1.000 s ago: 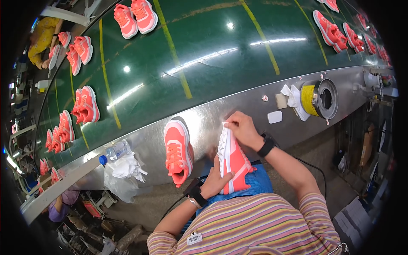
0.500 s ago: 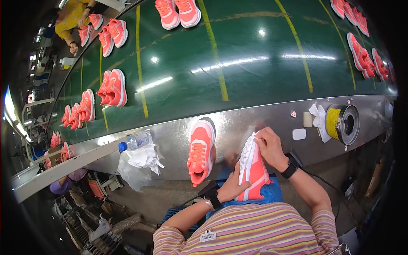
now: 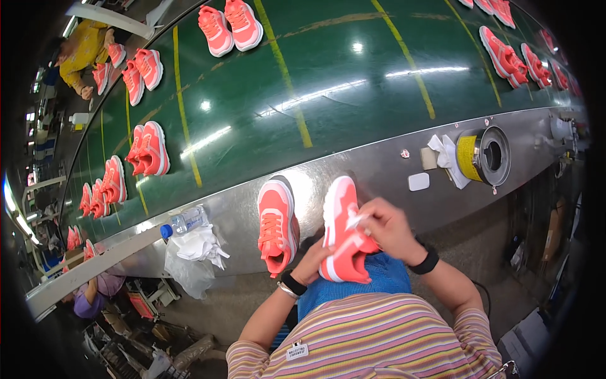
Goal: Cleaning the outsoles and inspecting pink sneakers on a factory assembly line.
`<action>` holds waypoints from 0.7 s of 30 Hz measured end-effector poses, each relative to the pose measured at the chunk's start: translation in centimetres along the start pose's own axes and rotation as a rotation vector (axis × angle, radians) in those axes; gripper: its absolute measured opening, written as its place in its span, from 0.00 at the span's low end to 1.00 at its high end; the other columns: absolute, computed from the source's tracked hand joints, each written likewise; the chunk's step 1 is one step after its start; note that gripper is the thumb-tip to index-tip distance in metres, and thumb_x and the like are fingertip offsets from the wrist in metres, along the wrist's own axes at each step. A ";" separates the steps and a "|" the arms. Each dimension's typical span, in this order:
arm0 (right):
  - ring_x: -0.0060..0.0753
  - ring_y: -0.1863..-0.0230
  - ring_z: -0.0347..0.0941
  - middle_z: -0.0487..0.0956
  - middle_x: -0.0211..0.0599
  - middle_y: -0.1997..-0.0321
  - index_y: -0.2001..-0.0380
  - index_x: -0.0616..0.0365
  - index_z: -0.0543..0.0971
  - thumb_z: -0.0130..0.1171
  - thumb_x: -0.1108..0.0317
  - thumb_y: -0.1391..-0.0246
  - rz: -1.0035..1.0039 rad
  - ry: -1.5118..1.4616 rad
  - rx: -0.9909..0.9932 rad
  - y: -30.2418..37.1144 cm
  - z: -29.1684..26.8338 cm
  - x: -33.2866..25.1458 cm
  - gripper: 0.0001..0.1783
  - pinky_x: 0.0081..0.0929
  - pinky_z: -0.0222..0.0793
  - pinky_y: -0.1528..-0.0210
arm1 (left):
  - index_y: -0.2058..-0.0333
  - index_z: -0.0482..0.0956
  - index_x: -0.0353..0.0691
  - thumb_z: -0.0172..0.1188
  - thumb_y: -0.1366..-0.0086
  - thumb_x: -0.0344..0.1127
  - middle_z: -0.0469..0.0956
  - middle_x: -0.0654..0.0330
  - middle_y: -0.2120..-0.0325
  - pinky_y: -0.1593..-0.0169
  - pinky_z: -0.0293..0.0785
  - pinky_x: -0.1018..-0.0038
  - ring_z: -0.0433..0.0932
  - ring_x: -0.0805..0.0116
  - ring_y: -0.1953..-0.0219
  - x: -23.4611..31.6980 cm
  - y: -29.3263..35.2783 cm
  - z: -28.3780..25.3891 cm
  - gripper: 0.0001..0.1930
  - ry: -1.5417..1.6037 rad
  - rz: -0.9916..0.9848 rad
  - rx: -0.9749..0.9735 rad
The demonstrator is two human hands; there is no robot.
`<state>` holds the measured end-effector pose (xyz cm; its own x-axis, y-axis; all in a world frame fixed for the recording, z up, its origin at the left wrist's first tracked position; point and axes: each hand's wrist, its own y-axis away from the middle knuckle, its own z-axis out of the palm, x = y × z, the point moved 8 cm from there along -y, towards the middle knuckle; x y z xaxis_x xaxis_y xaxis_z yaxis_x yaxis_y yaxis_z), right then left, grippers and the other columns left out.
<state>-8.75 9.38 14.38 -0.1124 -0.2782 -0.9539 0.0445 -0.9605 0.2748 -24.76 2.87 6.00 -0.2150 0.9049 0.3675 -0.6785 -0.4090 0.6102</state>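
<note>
A coral sneaker with a white sole (image 3: 341, 203) stands with its toe pointing away and its opening toward me. My left hand (image 3: 309, 261) grips it at the left of the heel. Over its right side my right hand (image 3: 392, 231) is closed, fingers pinching a small white cloth (image 3: 357, 221) against the upper; the fingers and cloth are blurred. To the left, the matching sneaker (image 3: 276, 215) lies on the metal ledge (image 3: 379, 174), laces up, touched by neither hand. Blue fabric (image 3: 385, 276) covers my lap under the held sneaker.
Beyond the ledge runs a green belt (image 3: 341, 57) with yellow lines, carrying coral sneakers (image 3: 150, 148). A round can (image 3: 483, 156) and white tissue (image 3: 447, 163) sit right; a bottle (image 3: 188, 220) and crumpled tissue (image 3: 201, 245) left. Another person (image 3: 85, 54) works far left.
The held sneaker has turned from sole-side view to show its upper, and shifted left. My right hand has moved from the toe to the sneaker's side. The whole view has swung slightly.
</note>
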 end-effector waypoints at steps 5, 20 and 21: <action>0.15 0.67 0.68 0.76 0.29 0.67 0.65 0.64 0.75 0.54 0.72 0.45 0.104 -0.362 0.216 -0.6 -4.8 2.3 0.06 0.15 0.64 0.65 | 0.42 0.57 0.32 0.53 0.38 0.40 0.64 0.53 0.46 0.44 0.62 0.70 0.66 0.64 0.46 2.2 -0.7 -2.9 0.29 -0.210 0.216 0.324; 0.15 0.69 0.69 0.75 0.30 0.69 0.67 0.65 0.75 0.56 0.74 0.49 -0.016 -0.108 0.492 -3.3 -6.7 5.3 0.06 0.16 0.66 0.68 | 0.48 0.71 0.47 0.68 0.53 0.34 0.70 0.47 0.61 0.55 0.69 0.68 0.72 0.57 0.60 12.0 0.5 2.1 0.30 -1.423 0.599 0.582; 0.19 0.70 0.70 0.75 0.32 0.69 0.67 0.65 0.75 0.56 0.75 0.49 -0.114 -0.036 0.475 -4.0 -6.4 4.2 0.06 0.17 0.66 0.68 | 0.48 0.71 0.48 0.68 0.53 0.35 0.69 0.50 0.63 0.55 0.69 0.69 0.71 0.59 0.61 11.8 0.5 1.2 0.30 -1.348 0.570 0.615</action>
<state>-3.02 12.10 8.46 -0.1248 -0.1636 -0.9786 -0.4265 -0.8817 0.2018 -26.77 13.19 11.52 0.6496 -0.0042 0.7602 -0.2825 -0.9297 0.2362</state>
